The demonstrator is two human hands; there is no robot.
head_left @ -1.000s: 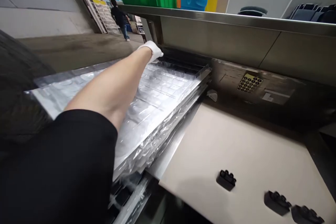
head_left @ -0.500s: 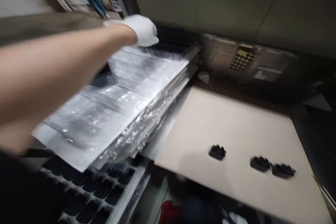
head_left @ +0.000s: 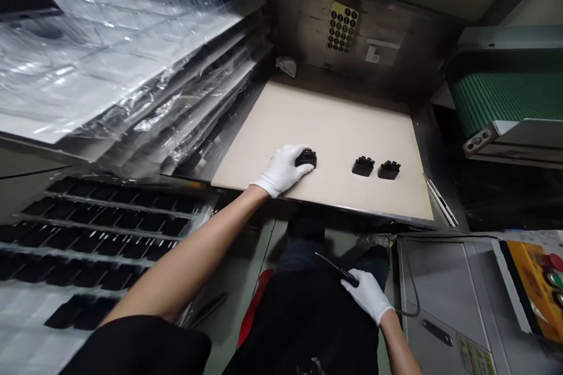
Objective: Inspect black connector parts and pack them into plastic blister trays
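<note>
My white-gloved left hand (head_left: 284,171) is closed around a small black plastic block (head_left: 307,159) with knobs on top, which sits on the beige board (head_left: 334,117). The thumb and fingers grip it from the left. To the right on the same board stand two similar knobbed blocks, one black block (head_left: 363,166) and a second black block (head_left: 389,170) close beside it. Low over my lap, my gloved right hand (head_left: 368,295) is closed on a slim black-handled tool (head_left: 349,276) with a thin pointed metal tip. The tool's exact kind is unclear.
A stack of clear plastic trays (head_left: 176,94) stands left of the board. Below it lies a tray of black pieces (head_left: 101,228). A green conveyor belt (head_left: 510,99) is at the right, above a grey cabinet (head_left: 444,293) and an orange control box (head_left: 536,287).
My left hand has come back from over the plastic trays to the leftmost block and grips it. The view has swung right, bringing my right hand and its tool into sight.
</note>
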